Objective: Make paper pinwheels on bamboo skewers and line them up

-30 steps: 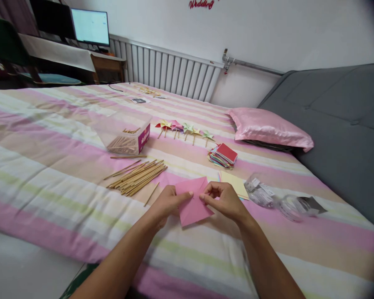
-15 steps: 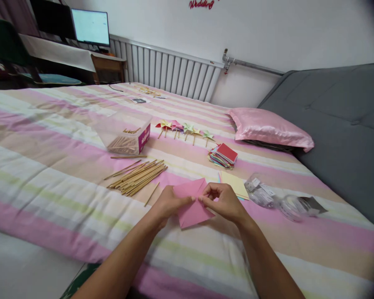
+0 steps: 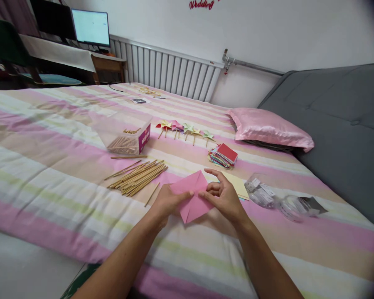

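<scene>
A pink square of paper (image 3: 191, 195), folded and lifted a little off the striped bedspread (image 3: 65, 166), is held between both my hands. My left hand (image 3: 166, 203) pinches its left side with the thumb on top. My right hand (image 3: 224, 197) grips its right side, the thumb on the paper and the forefinger stretched out above the upper edge. A yellow sheet (image 3: 237, 185) lies flat just behind my right hand.
A bundle of wooden sticks (image 3: 139, 176) lies left of my hands, behind it a clear box of sticks (image 3: 126, 137). Several finished paper pinwheels (image 3: 185, 129), a stack of coloured paper (image 3: 223, 156), clear plastic packets (image 3: 279, 199) and a pink pillow (image 3: 268, 128) lie farther back and right.
The pink paper has risen and tilted, its upper corner now higher. My right hand's fingers have opened out, the forefinger now extended over the paper's edge.
</scene>
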A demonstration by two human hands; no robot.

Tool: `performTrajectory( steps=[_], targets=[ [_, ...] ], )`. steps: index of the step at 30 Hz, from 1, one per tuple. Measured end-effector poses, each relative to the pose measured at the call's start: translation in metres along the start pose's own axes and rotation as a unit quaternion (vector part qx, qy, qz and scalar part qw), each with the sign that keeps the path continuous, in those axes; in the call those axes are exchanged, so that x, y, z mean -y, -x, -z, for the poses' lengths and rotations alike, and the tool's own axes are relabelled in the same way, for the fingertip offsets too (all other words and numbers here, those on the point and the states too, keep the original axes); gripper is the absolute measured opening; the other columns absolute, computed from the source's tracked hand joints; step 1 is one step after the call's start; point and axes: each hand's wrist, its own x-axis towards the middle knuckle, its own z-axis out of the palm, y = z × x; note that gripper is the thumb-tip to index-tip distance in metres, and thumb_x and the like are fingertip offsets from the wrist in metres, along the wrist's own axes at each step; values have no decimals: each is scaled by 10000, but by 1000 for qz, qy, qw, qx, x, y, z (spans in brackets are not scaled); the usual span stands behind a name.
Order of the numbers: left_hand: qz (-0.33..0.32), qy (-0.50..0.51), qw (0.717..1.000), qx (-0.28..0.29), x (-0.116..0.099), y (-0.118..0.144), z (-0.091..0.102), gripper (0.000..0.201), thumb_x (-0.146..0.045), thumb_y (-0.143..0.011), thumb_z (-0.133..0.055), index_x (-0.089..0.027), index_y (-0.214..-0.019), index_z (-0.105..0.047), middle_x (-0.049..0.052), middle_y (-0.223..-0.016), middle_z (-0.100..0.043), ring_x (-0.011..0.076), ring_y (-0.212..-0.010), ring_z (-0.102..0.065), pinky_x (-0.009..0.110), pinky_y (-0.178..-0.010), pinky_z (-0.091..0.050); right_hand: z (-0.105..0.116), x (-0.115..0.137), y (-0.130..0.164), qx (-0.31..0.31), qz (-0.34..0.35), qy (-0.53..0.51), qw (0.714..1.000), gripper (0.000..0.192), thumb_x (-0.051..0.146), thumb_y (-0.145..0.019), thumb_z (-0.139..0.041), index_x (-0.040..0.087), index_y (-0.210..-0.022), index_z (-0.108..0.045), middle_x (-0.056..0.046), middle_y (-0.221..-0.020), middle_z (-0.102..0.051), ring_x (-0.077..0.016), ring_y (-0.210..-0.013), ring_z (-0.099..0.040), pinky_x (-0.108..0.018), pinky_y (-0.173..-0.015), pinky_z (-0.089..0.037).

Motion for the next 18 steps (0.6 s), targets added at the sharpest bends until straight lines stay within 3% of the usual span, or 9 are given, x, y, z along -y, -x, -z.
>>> performTrajectory(
  steps=[8, 15, 16, 18],
  targets=[
    [0, 11, 1000, 16, 0, 1, 0, 376, -329, -599, -756, -86, -881, -708, 120, -843, -711, 204, -708, -629, 252, -596, -443, 0, -2, -1, -65, 19, -8, 998, 542, 323, -705, -678, 189, -1174, -442, -11, -662, -657, -159, -625, -637, -284, -628, -515],
    [15, 55, 997, -53, -2, -1, 0, 338, -289, -589, -762, -100, -864, -708, 105, -842, -716, 185, -702, -637, 244, -597, -459, -5, 13, 8, -203, 101, 61, 972, 317, 286, -748, -630, 198, -1039, -538, -45, -797, -653, -173, -740, -635, -312, -698, -514],
    [22, 69, 995, -69, -2, -2, 1, 346, -276, -580, -766, -104, -875, -705, 102, -852, -715, 183, -708, -638, 243, -600, -463, -5, 16, 10, -208, 115, 76, 968, 249, 278, -752, -626, 201, -981, -568, -34, -762, -644, -163, -705, -628, -302, -679, -513],
    [34, 101, 990, -95, -4, -4, 3, 345, -244, -564, -773, -104, -872, -701, 101, -866, -714, 176, -717, -637, 237, -602, -470, -6, 22, 16, -154, 129, 106, 974, 130, 256, -755, -622, 208, -875, -613, -18, -702, -637, -148, -628, -618, -281, -622, -508]
  ],
)
